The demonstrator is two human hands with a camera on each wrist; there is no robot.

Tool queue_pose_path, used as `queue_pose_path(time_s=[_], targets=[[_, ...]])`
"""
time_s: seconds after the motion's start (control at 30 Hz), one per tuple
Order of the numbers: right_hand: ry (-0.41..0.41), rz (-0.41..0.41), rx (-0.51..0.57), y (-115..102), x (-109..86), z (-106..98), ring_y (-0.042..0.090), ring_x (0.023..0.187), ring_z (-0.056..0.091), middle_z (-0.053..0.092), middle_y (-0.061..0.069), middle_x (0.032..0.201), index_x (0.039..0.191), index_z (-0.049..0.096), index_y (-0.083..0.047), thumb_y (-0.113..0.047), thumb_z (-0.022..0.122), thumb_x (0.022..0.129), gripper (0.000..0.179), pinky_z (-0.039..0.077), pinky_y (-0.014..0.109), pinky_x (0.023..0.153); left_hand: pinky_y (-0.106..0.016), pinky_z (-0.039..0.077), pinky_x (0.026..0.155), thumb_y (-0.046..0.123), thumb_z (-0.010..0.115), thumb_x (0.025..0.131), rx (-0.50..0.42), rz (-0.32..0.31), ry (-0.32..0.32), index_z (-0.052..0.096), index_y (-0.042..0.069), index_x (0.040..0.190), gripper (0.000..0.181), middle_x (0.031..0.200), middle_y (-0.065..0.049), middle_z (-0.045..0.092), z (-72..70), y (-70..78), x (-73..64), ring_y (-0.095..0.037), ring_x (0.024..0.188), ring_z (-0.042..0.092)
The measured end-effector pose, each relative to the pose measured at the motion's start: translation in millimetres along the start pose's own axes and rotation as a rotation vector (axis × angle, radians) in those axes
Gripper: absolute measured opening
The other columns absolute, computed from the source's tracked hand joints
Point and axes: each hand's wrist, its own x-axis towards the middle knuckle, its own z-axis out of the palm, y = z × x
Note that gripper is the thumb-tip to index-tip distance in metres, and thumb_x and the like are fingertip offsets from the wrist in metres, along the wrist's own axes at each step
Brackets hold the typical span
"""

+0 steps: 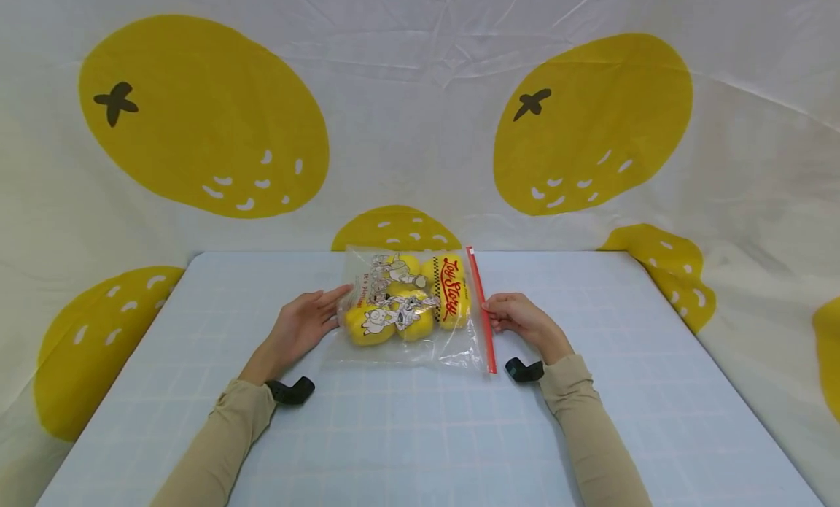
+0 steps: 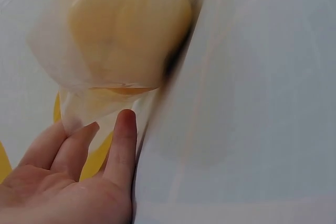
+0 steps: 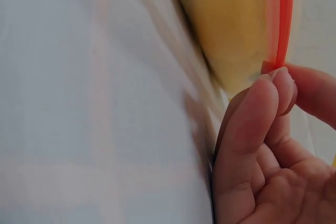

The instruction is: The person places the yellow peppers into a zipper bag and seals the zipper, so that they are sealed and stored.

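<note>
A clear zip bag (image 1: 410, 354) with a red slider edge (image 1: 481, 310) and cartoon print reading "Toy Story" lies at the middle of the table. Several rounded yellow things (image 1: 370, 324) fill it; their kind is hard to tell through the plastic. At the bag's left end is my left hand (image 1: 305, 328), its fingers extended against the plastic. The left wrist view shows these fingers (image 2: 123, 145) mostly straight by the bag's corner. My right hand (image 1: 521, 319) pinches the red edge between thumb and fingertips, plain in the right wrist view at the red strip (image 3: 283, 19).
A pale blue checked cloth (image 1: 407, 434) covers the table. Behind it hangs a white curtain (image 1: 407, 128) printed with big yellow fruit shapes. Black wrist cameras (image 1: 292, 391) sit on both wrists, low above the cloth.
</note>
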Motion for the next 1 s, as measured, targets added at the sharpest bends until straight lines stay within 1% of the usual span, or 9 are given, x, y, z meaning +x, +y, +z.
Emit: queue_pose_path(time_s=[0.07,0.13,0.37,0.53,0.7,0.8,0.87,0.93,1.0], targets=[[-0.010,-0.007,-0.002,0.9,0.7,0.7,0.011,0.061,0.050,0.052,0.002,0.069,0.082,0.063,-0.007,-0.008,0.056,0.098,0.018,0.048,0.022,0.058,-0.041,0.013,0.119,0.027,0.027,0.108,-0.013,0.005,0.003,0.009,0.003,0.158,0.058,0.165,-0.007,0.012,-0.1,-0.2,-0.9,-0.023,0.151,0.005],[-0.014,-0.013,-0.002,1.7,1.1,1.1,0.011,0.061,0.051,0.053,0.002,0.069,0.081,0.064,-0.007,-0.007,0.056,0.098,0.019,0.048,0.022,0.058,-0.041,0.013,0.119,0.024,0.029,0.108,-0.001,0.009,0.011,0.012,0.003,0.158,0.057,0.165,-0.006,0.013,0.1,-0.7,-1.7,-0.022,0.151,0.007],[0.009,-0.019,-0.002,3.1,2.7,2.5,0.011,0.059,0.051,0.053,0.002,0.068,0.081,0.066,-0.007,-0.007,0.057,0.098,0.018,0.047,0.022,0.056,-0.038,0.026,0.116,0.016,0.035,0.107,0.059,0.001,0.055,0.016,0.006,0.158,0.055,0.165,-0.004,0.015,0.5,-3.2,-2.1,-0.019,0.150,0.012],[0.015,-0.017,-0.007,1.9,2.7,3.7,0.012,0.061,0.051,0.053,0.004,0.070,0.083,0.066,-0.006,-0.007,0.057,0.098,0.018,0.047,0.022,0.057,-0.037,0.028,0.115,0.012,0.036,0.106,0.110,-0.003,0.089,0.019,0.006,0.157,0.054,0.165,-0.003,0.016,-0.4,-3.7,-0.9,-0.019,0.150,0.013],[0.010,-0.019,-0.001,1.5,1.6,3.7,0.012,0.061,0.051,0.053,0.004,0.070,0.085,0.066,-0.006,-0.009,0.058,0.098,0.016,0.047,0.022,0.058,-0.034,0.032,0.112,0.016,0.038,0.107,0.180,-0.010,0.109,0.021,0.007,0.157,0.054,0.165,-0.002,0.017,0.3,-3.1,-0.3,-0.020,0.150,0.014],[-0.026,-0.036,-0.003,1.2,-0.7,-1.3,0.013,0.063,0.053,0.055,0.004,0.073,0.087,0.067,-0.006,-0.008,0.056,0.098,0.016,0.049,0.023,0.060,-0.033,0.038,0.108,0.018,0.039,0.107,0.315,-0.006,0.123,0.024,0.006,0.156,0.053,0.164,-0.005,0.020,1.1,-1.2,-1.3,-0.024,0.148,0.019],[-0.048,-0.065,-0.046,-2.1,-4.0,-7.5,0.014,0.066,0.055,0.057,0.005,0.076,0.094,0.068,-0.001,-0.009,0.054,0.099,0.017,0.052,0.025,0.064,-0.035,0.041,0.105,0.019,0.039,0.107,0.443,0.005,0.132,0.025,0.004,0.156,0.053,0.162,-0.010,0.022,1.5,2.9,-4.4,-0.030,0.146,0.025],[-0.014,-0.107,-0.119,-10.0,-10.3,-13.7,0.014,0.069,0.058,0.059,0.006,0.080,0.104,0.065,0.006,-0.010,0.052,0.100,0.021,0.054,0.028,0.067,-0.039,0.044,0.103,0.018,0.041,0.107,0.591,0.024,0.149,0.027,0.001,0.155,0.052,0.160,-0.016,0.027,2.6,10.3,-9.9,-0.036,0.142,0.032],[0.085,-0.161,-0.205,-21.2,-18.7,-19.8,0.016,0.071,0.061,0.062,0.011,0.085,0.113,0.060,0.011,-0.012,0.052,0.100,0.027,0.056,0.030,0.069,-0.046,0.044,0.103,0.017,0.042,0.107,0.731,0.060,0.164,0.028,-0.001,0.153,0.052,0.157,-0.021,0.031,3.2,20.6,-17.3,-0.040,0.139,0.037]])
